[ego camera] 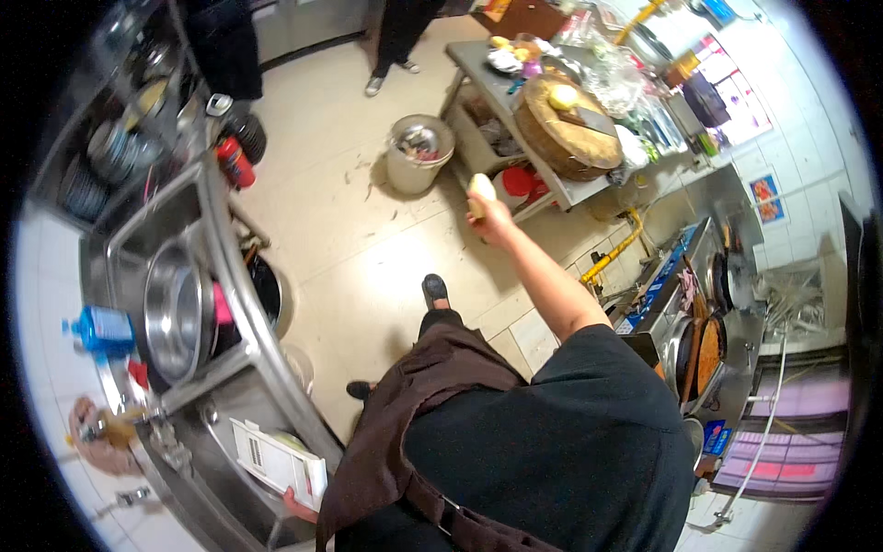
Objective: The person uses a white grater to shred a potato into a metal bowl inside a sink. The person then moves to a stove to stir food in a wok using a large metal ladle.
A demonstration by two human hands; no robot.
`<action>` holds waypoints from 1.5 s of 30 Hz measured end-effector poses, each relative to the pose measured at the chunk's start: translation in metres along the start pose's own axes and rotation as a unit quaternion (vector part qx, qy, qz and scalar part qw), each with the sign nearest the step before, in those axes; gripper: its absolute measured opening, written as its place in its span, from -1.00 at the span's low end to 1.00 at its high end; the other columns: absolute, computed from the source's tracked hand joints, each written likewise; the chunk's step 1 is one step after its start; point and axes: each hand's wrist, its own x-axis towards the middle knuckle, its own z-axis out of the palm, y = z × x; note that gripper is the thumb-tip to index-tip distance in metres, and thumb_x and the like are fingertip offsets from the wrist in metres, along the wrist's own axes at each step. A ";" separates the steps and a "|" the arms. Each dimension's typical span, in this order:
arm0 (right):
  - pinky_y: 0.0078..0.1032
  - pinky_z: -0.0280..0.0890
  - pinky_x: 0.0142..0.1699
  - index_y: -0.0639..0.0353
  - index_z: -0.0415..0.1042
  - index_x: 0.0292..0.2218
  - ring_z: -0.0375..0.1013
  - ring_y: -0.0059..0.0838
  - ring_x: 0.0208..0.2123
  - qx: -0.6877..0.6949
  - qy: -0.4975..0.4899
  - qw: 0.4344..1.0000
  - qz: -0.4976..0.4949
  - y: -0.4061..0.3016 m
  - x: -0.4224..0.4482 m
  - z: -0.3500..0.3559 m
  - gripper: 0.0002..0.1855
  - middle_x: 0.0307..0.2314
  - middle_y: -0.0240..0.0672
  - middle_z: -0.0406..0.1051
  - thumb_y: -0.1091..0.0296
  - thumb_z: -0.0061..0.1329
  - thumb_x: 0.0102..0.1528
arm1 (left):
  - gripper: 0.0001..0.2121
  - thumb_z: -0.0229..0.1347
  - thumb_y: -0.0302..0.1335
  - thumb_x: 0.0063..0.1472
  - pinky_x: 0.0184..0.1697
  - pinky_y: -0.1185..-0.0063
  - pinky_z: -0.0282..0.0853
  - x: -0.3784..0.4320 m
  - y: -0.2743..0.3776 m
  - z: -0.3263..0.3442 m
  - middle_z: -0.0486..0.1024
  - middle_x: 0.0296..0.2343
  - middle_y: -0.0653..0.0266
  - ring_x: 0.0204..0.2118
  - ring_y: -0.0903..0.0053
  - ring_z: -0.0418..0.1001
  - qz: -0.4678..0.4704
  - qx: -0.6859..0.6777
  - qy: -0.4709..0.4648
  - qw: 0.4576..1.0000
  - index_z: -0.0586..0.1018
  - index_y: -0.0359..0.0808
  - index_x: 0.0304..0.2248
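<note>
My right hand is held out over the floor, closed around a pale peeled piece of food, perhaps a potato. Low at the left, my left hand grips the end of a white plastic slicer above a steel sink basin; something pale green and round shows behind the slicer. Ahead to the right, a thick round wooden chopping block bears a cleaver and a yellowish peeled vegetable.
A waste bucket stands on the floor beside the metal worktable. Another person's legs are at the top. A large steel bowl sits in the left sink. Pans stand on the right beside a yellow pipe.
</note>
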 end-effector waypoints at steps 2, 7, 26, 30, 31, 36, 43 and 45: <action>-0.65 0.23 -0.62 0.18 0.29 -0.33 0.30 -0.54 -0.65 0.029 0.090 0.995 -0.043 -0.058 0.034 -0.075 -0.65 -0.63 -0.40 0.27 0.18 0.11 -0.05 | -0.49 -0.10 -0.39 0.02 -0.06 0.35 0.29 0.008 -0.023 0.036 0.33 -0.13 0.03 -0.08 0.23 0.33 -0.012 0.042 -0.026 0.999 0.22 -0.34 0.01; -0.53 0.29 -0.67 0.26 0.37 -0.45 0.40 -0.46 -0.71 -0.179 0.312 0.911 -0.201 -0.159 0.163 -0.204 -0.63 -0.64 -0.29 0.37 0.12 0.14 -0.11 | -0.49 -0.11 -0.36 0.03 -0.08 0.36 0.30 0.011 -0.099 0.157 0.33 -0.13 0.05 -0.08 0.24 0.33 -0.017 0.115 -0.062 0.991 0.23 -0.32 0.01; 0.03 0.00 0.10 0.05 -0.03 0.13 0.00 0.15 0.10 -0.699 0.195 0.684 -0.065 -0.349 0.337 -0.175 -0.01 0.08 0.18 -0.11 -0.18 0.10 -0.20 | -0.52 -0.12 -0.26 0.10 -0.14 0.38 0.30 -0.061 -0.220 0.304 0.32 -0.12 0.12 -0.09 0.28 0.32 -0.032 0.181 -0.079 0.980 0.25 -0.27 0.01; 0.15 -0.08 0.10 -0.05 -0.16 0.18 -0.15 0.18 0.15 -0.740 0.173 0.650 0.018 -0.346 0.343 -0.138 0.12 0.13 0.18 -0.25 -0.26 0.11 -0.27 | -0.52 -0.12 -0.24 0.11 -0.15 0.39 0.30 -0.084 -0.220 0.242 0.31 -0.12 0.13 -0.09 0.29 0.31 -0.005 0.145 -0.052 0.988 0.26 -0.26 0.01; 0.16 -0.07 0.09 -0.05 -0.14 0.18 -0.16 0.18 0.15 -0.759 0.155 0.631 0.028 -0.348 0.347 -0.131 0.12 0.14 0.13 -0.23 -0.27 0.12 -0.28 | -0.52 -0.13 -0.24 0.12 -0.15 0.39 0.31 -0.084 -0.221 0.226 0.31 -0.12 0.14 -0.09 0.30 0.31 0.002 0.128 -0.057 0.990 0.26 -0.25 0.01; 0.15 0.02 0.07 0.10 0.06 0.11 0.03 0.01 0.11 -0.828 0.094 0.550 0.060 -0.366 0.356 -0.124 -0.15 0.08 -0.02 0.02 -0.11 0.01 -0.11 | -0.53 -0.12 -0.25 0.10 -0.18 0.36 0.33 -0.192 -0.183 0.312 0.31 -0.14 0.15 -0.12 0.31 0.32 -0.060 0.102 -0.103 0.988 0.27 -0.23 0.00; -0.04 0.18 0.02 0.07 0.11 0.09 0.15 -0.10 0.06 -0.360 -0.041 0.932 -0.021 -0.349 0.350 -0.215 -0.21 0.04 -0.15 0.13 -0.05 0.02 -0.11 | -0.36 -0.10 -0.55 -0.16 -0.81 0.71 0.22 -0.235 -0.152 0.333 0.37 -0.31 0.17 -0.55 0.48 0.38 0.047 -0.104 0.023 0.993 0.21 -0.16 0.05; -0.09 0.22 0.00 0.06 0.12 0.08 0.18 -0.13 0.05 -0.251 -0.136 0.958 -0.011 -0.363 0.337 -0.218 -0.23 0.03 -0.19 0.16 -0.03 0.02 -0.11 | -0.31 -0.12 -0.59 -0.19 -0.83 0.72 0.21 -0.234 -0.156 0.335 0.37 -0.27 0.13 -0.57 0.49 0.38 0.071 -0.155 -0.006 0.985 0.17 -0.17 0.08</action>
